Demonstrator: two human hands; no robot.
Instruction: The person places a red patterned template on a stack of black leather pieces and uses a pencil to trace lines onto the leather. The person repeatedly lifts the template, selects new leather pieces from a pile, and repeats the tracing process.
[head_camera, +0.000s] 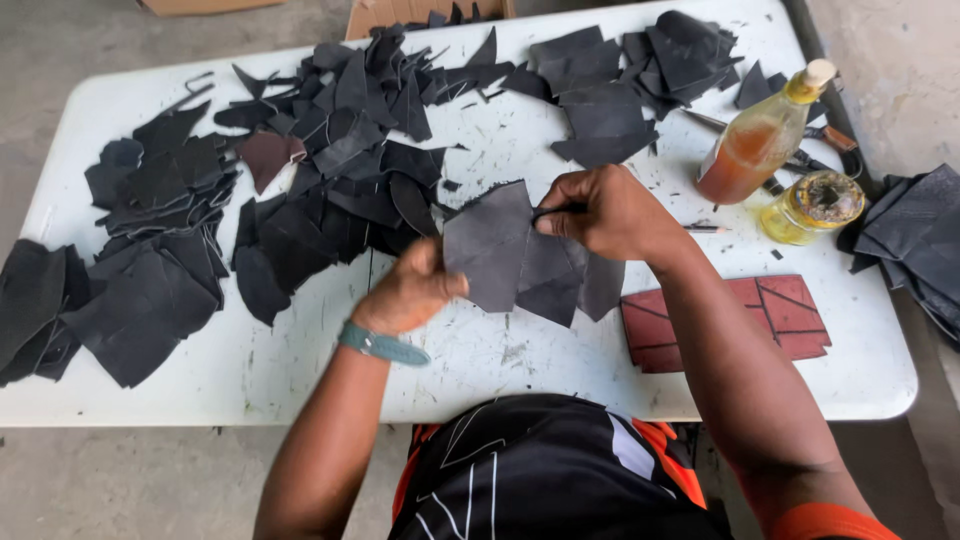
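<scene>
My left hand (410, 292) grips the left edge of a dark grey leather piece (490, 245) held up over the white table (480, 355). My right hand (605, 212) pinches the top right of the same piece together with a thin dark tool whose shape I cannot make out. More dark leather pieces (560, 275) lie stacked under and behind the held one. A green band sits on my left wrist.
Heaps of black leather offcuts (330, 160) cover the table's left and back. A reddish-brown cut sheet (730, 320) lies at the right front. A bottle of amber liquid (755, 140) and a small jar (815, 205) stand at the right, with more dark leather (915, 245) beyond the edge.
</scene>
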